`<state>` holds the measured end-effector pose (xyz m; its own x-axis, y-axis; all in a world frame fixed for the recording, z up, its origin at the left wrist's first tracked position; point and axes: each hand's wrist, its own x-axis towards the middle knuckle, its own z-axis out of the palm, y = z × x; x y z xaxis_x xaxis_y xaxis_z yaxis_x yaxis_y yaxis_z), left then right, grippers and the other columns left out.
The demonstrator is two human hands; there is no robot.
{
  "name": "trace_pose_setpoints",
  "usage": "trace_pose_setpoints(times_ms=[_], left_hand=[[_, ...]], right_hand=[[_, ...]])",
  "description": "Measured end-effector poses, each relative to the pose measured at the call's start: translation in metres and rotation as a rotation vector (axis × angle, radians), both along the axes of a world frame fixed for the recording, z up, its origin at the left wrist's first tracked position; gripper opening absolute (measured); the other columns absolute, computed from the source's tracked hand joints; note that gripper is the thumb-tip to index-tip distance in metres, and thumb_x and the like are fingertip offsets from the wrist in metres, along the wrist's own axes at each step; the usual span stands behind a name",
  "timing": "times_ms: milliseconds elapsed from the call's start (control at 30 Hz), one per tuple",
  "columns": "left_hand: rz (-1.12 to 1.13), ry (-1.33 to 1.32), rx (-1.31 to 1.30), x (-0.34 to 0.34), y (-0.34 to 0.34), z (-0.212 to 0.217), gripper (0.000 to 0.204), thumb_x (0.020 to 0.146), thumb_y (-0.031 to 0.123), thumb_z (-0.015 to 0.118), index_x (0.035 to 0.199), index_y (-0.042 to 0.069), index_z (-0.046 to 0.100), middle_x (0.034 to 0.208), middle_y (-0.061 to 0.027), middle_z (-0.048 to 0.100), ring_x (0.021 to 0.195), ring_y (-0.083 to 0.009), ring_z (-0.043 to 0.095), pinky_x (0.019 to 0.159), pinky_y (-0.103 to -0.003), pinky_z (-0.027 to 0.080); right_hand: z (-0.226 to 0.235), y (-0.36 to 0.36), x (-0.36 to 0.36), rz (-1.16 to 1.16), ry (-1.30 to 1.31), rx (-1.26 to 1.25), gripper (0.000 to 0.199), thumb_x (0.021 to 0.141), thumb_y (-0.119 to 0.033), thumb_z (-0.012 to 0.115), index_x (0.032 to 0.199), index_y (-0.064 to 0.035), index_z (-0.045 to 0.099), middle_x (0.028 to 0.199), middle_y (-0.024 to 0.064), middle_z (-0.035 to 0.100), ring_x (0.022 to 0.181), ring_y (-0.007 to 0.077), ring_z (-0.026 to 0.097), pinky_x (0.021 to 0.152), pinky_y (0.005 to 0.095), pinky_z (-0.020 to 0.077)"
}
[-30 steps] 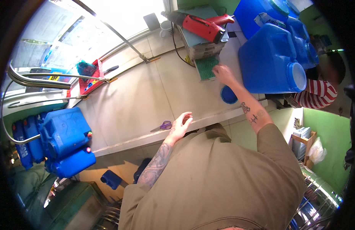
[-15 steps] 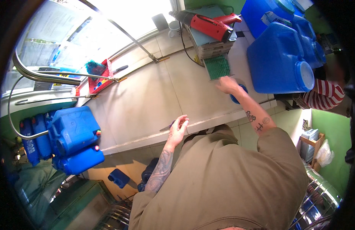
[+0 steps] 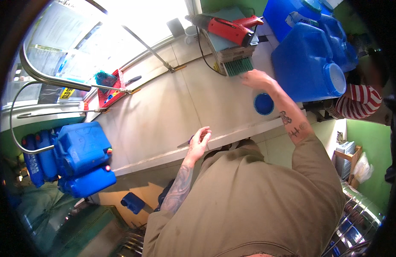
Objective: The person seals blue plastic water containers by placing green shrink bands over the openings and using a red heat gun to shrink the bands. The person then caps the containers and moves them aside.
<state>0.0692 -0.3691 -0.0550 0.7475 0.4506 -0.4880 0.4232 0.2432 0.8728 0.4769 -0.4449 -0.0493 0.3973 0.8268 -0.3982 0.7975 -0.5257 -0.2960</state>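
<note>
My right hand (image 3: 255,79) reaches across the table. Its fingertips are pinched together at the front edge of a green ribbed sheet (image 3: 237,66), which juts from beneath a stack of flat trays or boxes (image 3: 233,52). Motion blurs the fingers a little. By my right wrist lies a round blue lid (image 3: 264,104). Over the table's front edge, my left hand (image 3: 198,143) hovers palm partly up, fingers loosely apart. Beside it shows a thin pointed blade with a purple handle part (image 3: 190,139), perhaps scissors. Whether the hand touches it I cannot tell.
A red heat gun (image 3: 225,30) lies on the stack, its cord hanging down. Large blue jugs (image 3: 302,64) stand at the right, more blue jugs (image 3: 84,143) at the left. By the window sit a red basket (image 3: 114,88) and metal pipes (image 3: 148,47). Another person's striped sleeve (image 3: 362,103) shows at far right.
My right hand has moved farther from me, and the green sheet's front edge has shifted back toward the stack. More of the blue lid shows. My left hand stays put.
</note>
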Motion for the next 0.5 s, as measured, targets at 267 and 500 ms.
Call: trace_pose_setpoints(times_ms=[267, 500], left_hand=[[-0.118, 0.006, 0.02, 0.021, -0.004, 0.007, 0.038, 0.104, 0.019, 0.058, 0.137, 0.001, 0.054, 0.126, -0.012, 0.065, 0.116, -0.0197, 0.063, 0.102, -0.033, 0.05], [-0.04, -0.029, 0.0, 0.025, 0.01, 0.025, 0.038, 0.104, 0.02, 0.059, 0.137, 0.002, 0.054, 0.124, -0.0095, 0.066, 0.114, -0.0177, 0.063, 0.101, -0.032, 0.05]], right_hand=[[-0.056, 0.017, 0.007, -0.116, -0.354, 0.374, 0.025, 0.088, -0.025, 0.07, 0.107, -0.0081, 0.074, 0.11, 0.0118, 0.067, 0.112, 0.0328, 0.062, 0.089, 0.0477, 0.0519], [-0.069, 0.016, 0.011, -0.244, -0.307, 0.575, 0.016, 0.087, -0.011, 0.066, 0.102, -0.0112, 0.072, 0.104, 0.0123, 0.067, 0.098, 0.0353, 0.066, 0.085, 0.0513, 0.0514]])
